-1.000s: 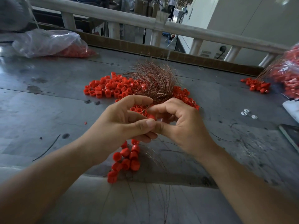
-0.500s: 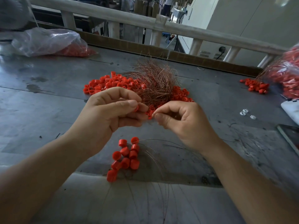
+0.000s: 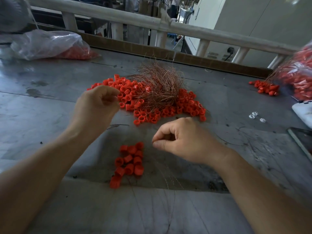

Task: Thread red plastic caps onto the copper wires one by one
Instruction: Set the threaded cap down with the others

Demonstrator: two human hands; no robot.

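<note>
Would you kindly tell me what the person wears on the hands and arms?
Nothing visible: the left grip and right grip are bare hands, without gloves or rings in view. The left forearm and right forearm are uncovered to the frame edge; no sleeve, watch or bracelet shows.

Small white clips (image 3: 253, 115) lie on the grey table (image 3: 50, 115).

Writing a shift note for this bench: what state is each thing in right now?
left hand: fingers curled, contents unclear
right hand: thumb and forefinger pinched, contents unclear
copper wires: tangled bundle atop loose caps
loose red caps: heaped around the wires
near caps: bunched, fine wires trailing beside
plastic bag: slumped, holding red caps
</note>
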